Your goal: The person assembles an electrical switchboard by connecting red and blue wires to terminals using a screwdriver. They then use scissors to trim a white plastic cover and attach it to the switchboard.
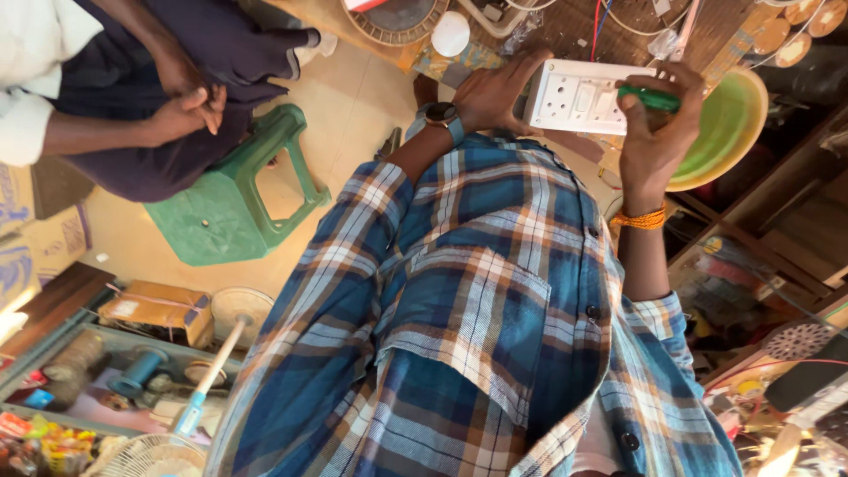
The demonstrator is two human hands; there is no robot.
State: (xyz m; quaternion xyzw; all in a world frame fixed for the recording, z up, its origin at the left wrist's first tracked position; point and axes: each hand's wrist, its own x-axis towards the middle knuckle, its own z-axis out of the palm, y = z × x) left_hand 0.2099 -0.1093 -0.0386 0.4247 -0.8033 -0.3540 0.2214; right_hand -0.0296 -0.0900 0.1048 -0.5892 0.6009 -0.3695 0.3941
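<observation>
While the left hand [499, 93], a watch [442, 115] on its wrist, grips the left end of a white switch-and-socket plate [579, 97] with spread fingers, the right hand [658, 132], an orange band [640, 219] at its wrist, is closed round a green-handled screwdriver [649, 97] pressed against the plate's right end. That plate is held up in front of the blue, white and brown plaid shirt [477, 300], just short of a cluttered wooden workbench [618, 26] strewn with red, blue and white wires [605, 18], a white round cap [450, 34] and a round grille [397, 18]. Behind the right hand lies a yellow-green plastic bowl [729, 124]; what it holds cannot be made out. Below the arms spreads a pale beige floor [353, 97], on which stands a green plastic stool [238, 194]. Beside the stool is another person in dark clothes [177, 97], with their two hands [185, 106] clasped together. To the lower left, a shelf tray [115, 371] holds a blue spool [137, 371], a brownish coil [75, 358] and small parts too blurred to name. Near its far edge rest a brown cardboard box [159, 309] tied with string and a pale round disc [243, 309]. A white fan guard [146, 455] shows at the bottom edge. To the right, dark wooden shelves [777, 238] are crowded with indistinct goods.
</observation>
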